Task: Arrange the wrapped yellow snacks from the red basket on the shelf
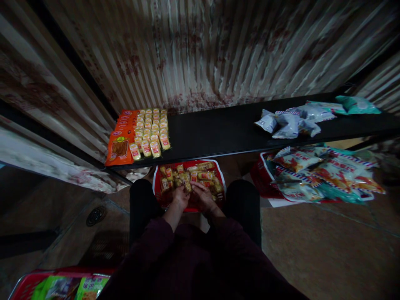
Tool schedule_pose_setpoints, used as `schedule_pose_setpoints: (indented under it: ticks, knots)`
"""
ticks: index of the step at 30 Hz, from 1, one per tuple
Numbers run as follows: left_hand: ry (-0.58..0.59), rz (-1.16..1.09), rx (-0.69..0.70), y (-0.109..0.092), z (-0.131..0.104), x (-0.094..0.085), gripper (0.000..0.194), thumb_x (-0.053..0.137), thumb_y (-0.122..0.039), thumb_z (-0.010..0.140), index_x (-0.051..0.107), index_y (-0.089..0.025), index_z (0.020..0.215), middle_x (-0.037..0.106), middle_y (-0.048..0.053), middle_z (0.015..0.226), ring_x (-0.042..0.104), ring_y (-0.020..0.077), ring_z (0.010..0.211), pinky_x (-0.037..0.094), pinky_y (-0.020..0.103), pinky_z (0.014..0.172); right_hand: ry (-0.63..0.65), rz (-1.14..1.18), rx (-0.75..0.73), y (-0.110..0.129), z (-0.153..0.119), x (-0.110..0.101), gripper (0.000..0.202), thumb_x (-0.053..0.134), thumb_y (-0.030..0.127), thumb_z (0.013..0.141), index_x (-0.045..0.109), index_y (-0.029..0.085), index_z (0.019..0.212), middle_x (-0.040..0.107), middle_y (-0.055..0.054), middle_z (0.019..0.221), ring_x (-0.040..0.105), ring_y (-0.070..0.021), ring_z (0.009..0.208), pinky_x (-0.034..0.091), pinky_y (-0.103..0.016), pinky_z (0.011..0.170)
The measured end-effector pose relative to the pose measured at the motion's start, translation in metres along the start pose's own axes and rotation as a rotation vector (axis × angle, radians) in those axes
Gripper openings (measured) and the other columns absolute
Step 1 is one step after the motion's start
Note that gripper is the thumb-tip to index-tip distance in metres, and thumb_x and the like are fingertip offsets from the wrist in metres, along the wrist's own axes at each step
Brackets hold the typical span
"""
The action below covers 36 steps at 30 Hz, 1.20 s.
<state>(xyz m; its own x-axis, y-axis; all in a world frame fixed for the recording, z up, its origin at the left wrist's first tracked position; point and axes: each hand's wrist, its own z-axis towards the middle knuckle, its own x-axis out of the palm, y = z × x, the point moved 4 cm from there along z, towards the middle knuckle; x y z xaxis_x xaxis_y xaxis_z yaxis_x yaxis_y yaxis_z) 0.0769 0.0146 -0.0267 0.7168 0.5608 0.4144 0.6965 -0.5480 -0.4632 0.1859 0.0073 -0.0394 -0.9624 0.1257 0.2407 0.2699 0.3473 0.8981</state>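
1. Just below the middle of the frame, two bare hands meet: the left hand [180, 197] and the right hand [202, 194], fingers narrowly curled about one yellow packet [185, 182] between them. From where I stand it is too dark to tell how firmly either one grips.

2. Around them sits one red basket [193, 204], with more than ten similar packets [206, 175] lying loose in it; overlap spoils an exact count. Two dark trouser legs [245, 208] flank it.

3. Above, one black shelf [212, 129] crosses the frame. At its left end I count four columns of yellow packs [152, 127], four packs along the front, beside one overlapping row of orange packets [120, 148].

4. Toward the shelf's right end, upper right, lie several silvery bags [286, 127], too jumbled to count, and one teal bag [356, 105] farthest out.

5. Below those, at right, a second basket [262, 183] is heaped with snack bags [340, 166], well over four.

6. Lower left, a third basket [23, 287] shows at least two green packets [90, 287]; one round drain [96, 216] marks the floor above it.
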Motion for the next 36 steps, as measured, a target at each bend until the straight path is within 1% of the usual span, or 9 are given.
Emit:
schedule_pose_setpoints:
  ticks: [3,7,12,17,22,26,28,32,36]
  knots:
    - [-0.038,-0.008,-0.039,0.002,0.000,-0.001,0.014,0.046,-0.006,0.075,0.055,-0.017,0.071,0.056,-0.001,0.062,0.054,0.0096,0.059,0.038,0.024,0.063,-0.002,-0.008,-0.022,0.001,-0.001,0.000,0.038,0.073,0.046,0.059,0.072,0.024,0.091,0.073,-0.002,0.089,0.064,-0.0220,0.086,0.047,-0.037,0.084]
    - [-0.061,-0.003,-0.050,0.003,-0.001,-0.003,0.011,0.051,-0.007,0.072,0.053,-0.017,0.069,0.055,-0.002,0.060,0.052,0.0090,0.056,0.037,0.023,0.061,0.003,-0.045,-0.065,0.003,-0.001,0.000,0.034,0.072,0.045,0.061,0.072,0.024,0.088,0.072,-0.002,0.095,0.063,-0.0227,0.094,0.045,-0.038,0.091]
    - [-0.062,0.002,-0.059,0.004,-0.002,-0.004,0.010,0.057,-0.009,0.070,0.053,-0.018,0.068,0.054,-0.002,0.059,0.051,0.0092,0.055,0.036,0.023,0.060,-0.043,-0.071,-0.108,0.004,-0.002,0.001,0.035,0.072,0.045,0.061,0.070,0.025,0.090,0.071,-0.002,0.094,0.063,-0.0225,0.092,0.046,-0.039,0.091]
    - [-0.044,0.000,-0.044,0.002,-0.003,-0.003,0.011,0.061,-0.009,0.067,0.055,-0.017,0.069,0.055,-0.002,0.061,0.050,0.0087,0.056,0.037,0.023,0.062,-0.150,-0.126,-0.174,0.002,0.001,-0.003,0.036,0.072,0.048,0.059,0.069,0.025,0.087,0.071,-0.003,0.093,0.062,-0.0240,0.093,0.045,-0.041,0.092]
    - [-0.007,0.014,-0.029,0.002,-0.003,-0.003,0.016,0.064,-0.009,0.062,0.057,-0.019,0.073,0.058,-0.002,0.066,0.052,0.0092,0.059,0.036,0.023,0.064,-0.191,-0.148,-0.194,-0.003,0.005,-0.007,0.036,0.071,0.049,0.059,0.068,0.024,0.086,0.070,-0.004,0.094,0.062,-0.0243,0.092,0.044,-0.042,0.093]
    - [0.008,0.022,-0.012,0.003,-0.003,-0.004,0.019,0.063,-0.010,0.061,0.059,-0.020,0.077,0.059,-0.002,0.068,0.052,0.0093,0.060,0.035,0.024,0.063,-0.194,-0.185,-0.266,0.001,0.004,-0.008,0.035,0.068,0.045,0.063,0.067,0.024,0.090,0.068,-0.005,0.099,0.060,-0.0236,0.097,0.042,-0.041,0.095]
    - [0.028,0.031,-0.001,0.004,-0.004,-0.002,0.020,0.064,-0.012,0.060,0.060,-0.020,0.078,0.060,-0.002,0.069,0.053,0.0092,0.061,0.035,0.024,0.064,-0.189,-0.215,-0.288,0.003,0.003,-0.008,0.031,0.067,0.044,0.064,0.066,0.024,0.088,0.068,-0.004,0.096,0.060,-0.0232,0.096,0.042,-0.041,0.094]
    - [0.052,0.048,0.029,0.003,-0.007,0.000,0.023,0.067,-0.013,0.057,0.061,-0.021,0.078,0.060,-0.003,0.069,0.056,0.0102,0.065,0.036,0.023,0.067,-0.192,-0.273,-0.297,0.004,0.003,-0.009,0.024,0.064,0.042,0.066,0.067,0.025,0.083,0.068,-0.004,0.093,0.060,-0.0232,0.094,0.042,-0.041,0.095]
    - [0.076,0.069,0.051,0.003,-0.005,-0.001,0.022,0.065,-0.014,0.060,0.062,-0.022,0.079,0.062,-0.001,0.074,0.056,0.0105,0.069,0.038,0.024,0.070,-0.209,-0.223,-0.269,0.002,0.002,-0.011,0.030,0.062,0.046,0.068,0.068,0.025,0.088,0.069,-0.004,0.097,0.060,-0.0248,0.097,0.041,-0.042,0.096]
